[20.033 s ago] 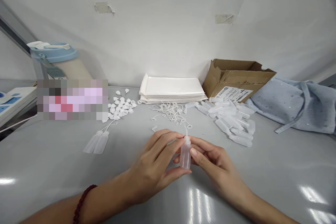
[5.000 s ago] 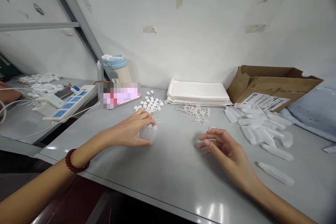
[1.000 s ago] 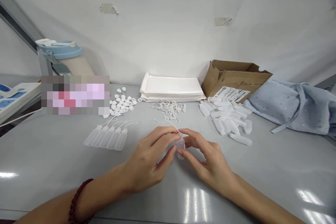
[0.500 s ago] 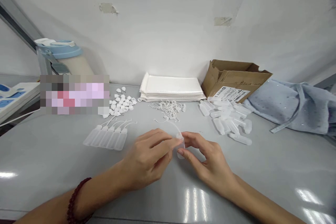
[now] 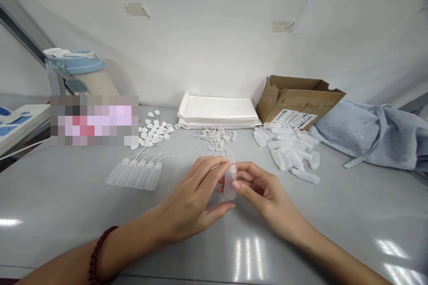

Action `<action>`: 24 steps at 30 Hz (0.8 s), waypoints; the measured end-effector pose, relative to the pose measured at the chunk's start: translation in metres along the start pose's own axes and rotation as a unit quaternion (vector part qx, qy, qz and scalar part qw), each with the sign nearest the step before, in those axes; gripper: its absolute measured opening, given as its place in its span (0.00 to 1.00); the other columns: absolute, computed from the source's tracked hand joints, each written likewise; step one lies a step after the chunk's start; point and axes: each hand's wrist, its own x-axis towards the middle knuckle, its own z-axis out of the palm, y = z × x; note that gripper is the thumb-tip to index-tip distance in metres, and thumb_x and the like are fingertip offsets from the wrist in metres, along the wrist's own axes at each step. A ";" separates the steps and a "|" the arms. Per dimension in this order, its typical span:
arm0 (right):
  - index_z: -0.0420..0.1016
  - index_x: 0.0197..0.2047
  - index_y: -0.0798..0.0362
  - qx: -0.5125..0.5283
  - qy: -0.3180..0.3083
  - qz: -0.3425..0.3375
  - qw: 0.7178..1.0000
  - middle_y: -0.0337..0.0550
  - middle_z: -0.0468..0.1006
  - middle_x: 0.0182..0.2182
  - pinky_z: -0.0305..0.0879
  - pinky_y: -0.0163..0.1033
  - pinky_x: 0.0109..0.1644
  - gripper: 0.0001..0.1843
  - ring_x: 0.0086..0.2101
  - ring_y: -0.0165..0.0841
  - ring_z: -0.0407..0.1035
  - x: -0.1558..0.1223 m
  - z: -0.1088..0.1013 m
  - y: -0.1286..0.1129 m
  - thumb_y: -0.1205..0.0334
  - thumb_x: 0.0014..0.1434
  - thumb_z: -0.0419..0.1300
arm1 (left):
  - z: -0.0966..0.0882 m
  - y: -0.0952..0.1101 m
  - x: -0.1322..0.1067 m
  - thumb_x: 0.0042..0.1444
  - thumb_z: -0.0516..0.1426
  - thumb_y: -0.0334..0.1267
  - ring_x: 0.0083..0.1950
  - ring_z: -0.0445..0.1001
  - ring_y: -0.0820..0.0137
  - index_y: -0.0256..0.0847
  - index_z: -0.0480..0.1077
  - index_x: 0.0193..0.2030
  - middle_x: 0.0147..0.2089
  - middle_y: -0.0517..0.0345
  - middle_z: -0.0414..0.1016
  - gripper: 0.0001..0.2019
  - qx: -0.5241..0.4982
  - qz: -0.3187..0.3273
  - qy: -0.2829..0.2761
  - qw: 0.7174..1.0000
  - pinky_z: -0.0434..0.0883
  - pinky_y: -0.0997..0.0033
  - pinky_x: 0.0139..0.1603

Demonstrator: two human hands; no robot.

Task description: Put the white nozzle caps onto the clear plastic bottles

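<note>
When read from left to right: row of tipped bottles (image 5: 135, 177) lying side by side, thin tips toward the wall; left hand (image 5: 192, 202) curled, thumb under the base and fingertips against the neck of the small bottle (image 5: 230, 183); right hand (image 5: 262, 191) pinching the body from the opposite side, fingers pressed close together. Held between both hands just above the table (image 5: 67, 205) at centre, equally near to each, long axis almost upright, thin tip upward. Translucent, pale, seemingly empty. Farther right, loose pile of bottles (image 5: 290, 153) before a cardboard box (image 5: 301, 98).
</note>
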 end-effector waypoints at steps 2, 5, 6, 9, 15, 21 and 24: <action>0.70 0.49 0.52 0.022 -0.020 0.006 1.000 0.46 0.80 0.39 0.70 0.45 0.49 0.14 0.42 0.36 0.75 0.001 0.000 -0.001 0.55 0.62 0.57 | 0.000 0.000 0.000 0.57 0.57 0.30 0.57 0.64 0.59 0.34 0.54 0.62 0.56 0.41 0.65 0.26 -0.001 0.007 0.015 1.000 0.70 0.55 0.54; 0.71 0.49 0.52 0.033 -0.043 0.002 0.999 0.46 0.80 0.40 0.70 0.45 0.49 0.15 0.44 0.36 0.74 0.002 -0.001 -0.001 0.55 0.63 0.56 | 0.000 0.001 0.001 0.57 0.57 0.29 0.57 0.65 0.59 0.34 0.57 0.60 0.54 0.41 0.66 0.25 -0.006 0.017 0.022 1.000 0.72 0.56 0.53; 0.71 0.49 0.52 0.032 -0.048 0.000 0.998 0.46 0.80 0.41 0.70 0.45 0.49 0.15 0.44 0.36 0.74 0.002 -0.001 0.000 0.55 0.62 0.57 | -0.001 0.002 0.001 0.57 0.58 0.28 0.56 0.65 0.59 0.33 0.58 0.60 0.54 0.41 0.66 0.24 -0.005 0.021 0.020 1.000 0.72 0.57 0.52; 0.71 0.49 0.52 0.028 -0.031 0.004 0.999 0.45 0.80 0.40 0.70 0.43 0.49 0.15 0.44 0.35 0.74 0.002 0.000 0.005 0.55 0.60 0.60 | 0.000 0.002 0.002 0.57 0.57 0.26 0.55 0.66 0.58 0.29 0.60 0.58 0.52 0.39 0.67 0.22 0.034 0.054 0.011 0.998 0.73 0.56 0.52; 0.72 0.46 0.53 0.051 0.006 0.022 0.998 0.43 0.80 0.35 0.70 0.41 0.45 0.16 0.38 0.34 0.75 0.001 0.001 0.009 0.56 0.56 0.63 | 0.001 0.003 0.002 0.57 0.55 0.22 0.58 0.64 0.54 0.26 0.60 0.57 0.52 0.36 0.67 0.21 0.081 0.095 -0.007 0.992 0.71 0.52 0.54; 0.71 0.51 0.52 0.110 -0.073 0.012 0.991 0.46 0.79 0.40 0.69 0.44 0.48 0.14 0.43 0.36 0.74 0.001 -0.004 0.007 0.59 0.63 0.56 | -0.006 0.005 0.002 0.58 0.58 0.30 0.56 0.66 0.60 0.33 0.57 0.60 0.54 0.40 0.65 0.24 -0.018 0.022 -0.009 1.000 0.73 0.59 0.52; 0.71 0.51 0.52 0.137 -0.084 0.029 0.987 0.48 0.79 0.41 0.68 0.45 0.50 0.14 0.45 0.37 0.73 0.002 -0.005 0.009 0.60 0.62 0.56 | -0.007 0.000 0.002 0.57 0.60 0.34 0.56 0.65 0.59 0.34 0.57 0.60 0.53 0.41 0.66 0.26 -0.031 0.040 0.010 0.999 0.71 0.55 0.54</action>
